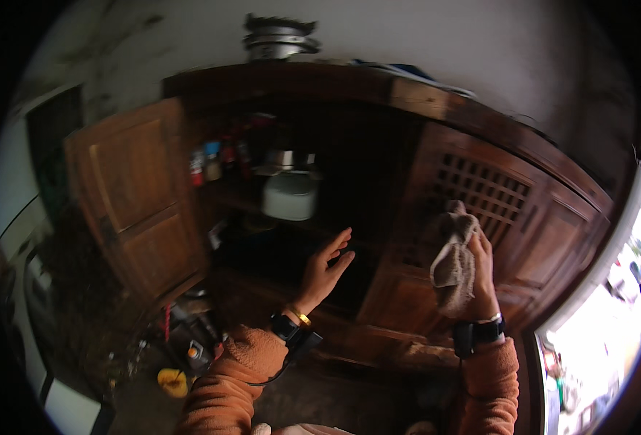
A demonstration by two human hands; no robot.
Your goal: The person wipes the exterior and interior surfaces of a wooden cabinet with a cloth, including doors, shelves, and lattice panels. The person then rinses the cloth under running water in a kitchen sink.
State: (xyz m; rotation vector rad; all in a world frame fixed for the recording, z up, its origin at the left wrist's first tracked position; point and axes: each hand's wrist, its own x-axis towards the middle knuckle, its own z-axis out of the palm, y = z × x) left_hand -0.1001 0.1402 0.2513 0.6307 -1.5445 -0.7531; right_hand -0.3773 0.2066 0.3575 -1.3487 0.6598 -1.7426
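My right hand [482,272] grips a bunched, light brown cloth [454,266] in front of a wooden cabinet door with a lattice panel [483,190]. Whether the cloth touches the door I cannot tell. My left hand [326,269] holds nothing; its thumb and fingers are apart before the dark opening of the cabinet. Behind it, a white pot-like container [290,197] sits on the inner shelf, with blurred metal ware just above. Several small bottles and jars [212,160] stand to its left. The left cabinet door [135,190] is swung outward.
A stacked metal object [281,39] stands on the cabinet top [299,81]. On the floor at lower left are a yellow container [172,383], a bottle with an orange cap [194,353] and clutter. A bright opening [598,342] lies to the right.
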